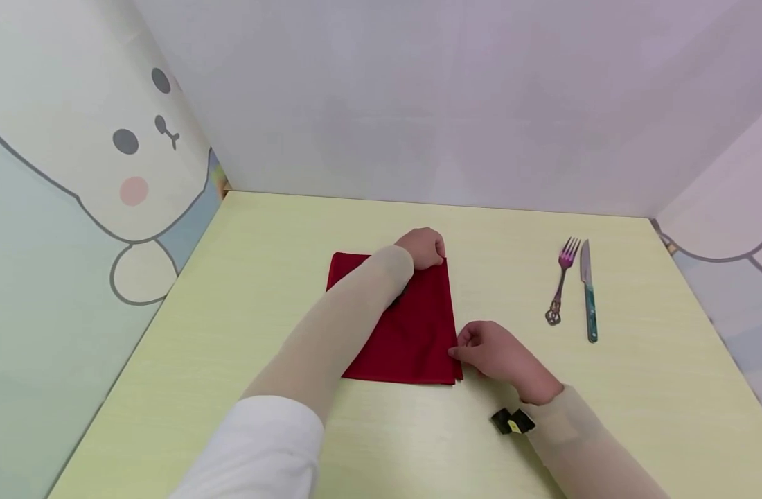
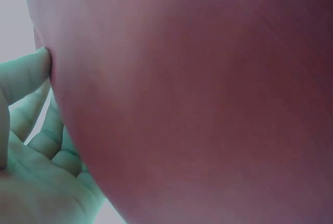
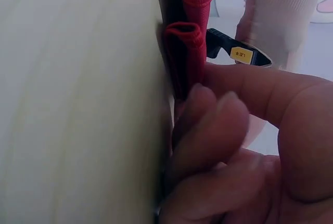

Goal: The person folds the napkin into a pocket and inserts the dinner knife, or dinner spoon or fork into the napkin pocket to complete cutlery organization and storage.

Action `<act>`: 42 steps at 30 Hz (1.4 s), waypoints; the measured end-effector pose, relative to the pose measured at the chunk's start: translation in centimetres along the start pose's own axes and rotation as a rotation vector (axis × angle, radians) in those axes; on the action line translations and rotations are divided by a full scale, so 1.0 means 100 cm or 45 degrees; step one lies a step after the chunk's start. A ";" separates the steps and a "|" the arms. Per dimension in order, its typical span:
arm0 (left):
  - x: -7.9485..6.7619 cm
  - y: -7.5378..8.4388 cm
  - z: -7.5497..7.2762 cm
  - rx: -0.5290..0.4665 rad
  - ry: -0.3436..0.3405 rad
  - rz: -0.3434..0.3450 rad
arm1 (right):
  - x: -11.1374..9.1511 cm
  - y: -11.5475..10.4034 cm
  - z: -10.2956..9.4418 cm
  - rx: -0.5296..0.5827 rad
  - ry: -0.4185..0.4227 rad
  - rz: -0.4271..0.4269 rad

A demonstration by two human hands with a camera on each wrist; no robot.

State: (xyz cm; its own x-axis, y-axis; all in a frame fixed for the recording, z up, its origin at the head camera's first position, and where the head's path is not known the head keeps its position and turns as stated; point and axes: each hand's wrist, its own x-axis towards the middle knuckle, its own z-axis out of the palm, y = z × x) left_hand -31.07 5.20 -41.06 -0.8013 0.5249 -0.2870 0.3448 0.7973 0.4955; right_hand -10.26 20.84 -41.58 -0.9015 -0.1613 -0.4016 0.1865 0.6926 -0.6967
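Observation:
A folded red cloth napkin (image 1: 412, 333) lies on the table, a near-square with its layers showing at the near right corner. My left hand (image 1: 421, 248) reaches across it and pinches its far right corner. In the left wrist view the thumb (image 2: 28, 75) presses on the edge of the red cloth (image 2: 192, 104), with the other fingers behind it. My right hand (image 1: 496, 352) is at the right edge, close to the near corner. The right wrist view shows its thumb (image 3: 255, 88) against the rolled folds (image 3: 195, 52) and its fingers curled opposite, gripping the edge.
To the right on the pale wooden table (image 1: 256, 277) lie a fork (image 1: 562, 277) with a purplish head and a table knife (image 1: 589, 298) with a teal handle. A grey-white wall (image 1: 418, 104) stands behind the table's far edge.

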 end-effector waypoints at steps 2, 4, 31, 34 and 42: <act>-0.003 0.000 -0.004 -0.005 -0.012 0.001 | 0.000 0.000 0.000 0.006 0.011 -0.004; -0.009 -0.001 -0.010 -0.009 -0.019 0.012 | 0.000 0.000 0.000 0.010 0.018 -0.011; -0.157 -0.089 -0.042 0.379 -0.016 -0.053 | 0.004 -0.020 -0.027 -0.508 0.129 -0.258; -0.160 -0.093 -0.031 0.384 -0.043 -0.077 | 0.002 -0.023 -0.019 -0.487 0.043 -0.104; -0.159 -0.097 -0.020 0.362 -0.048 -0.076 | -0.005 -0.027 0.005 -0.457 -0.033 0.028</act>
State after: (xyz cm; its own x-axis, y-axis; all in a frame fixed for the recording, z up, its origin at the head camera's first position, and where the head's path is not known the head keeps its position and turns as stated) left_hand -22.68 -11.47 -39.70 -0.8073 0.4810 -0.3419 0.4248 0.8758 0.2290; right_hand -10.06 18.67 -39.81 -0.8878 -0.1583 -0.4321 0.0522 0.8983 -0.4364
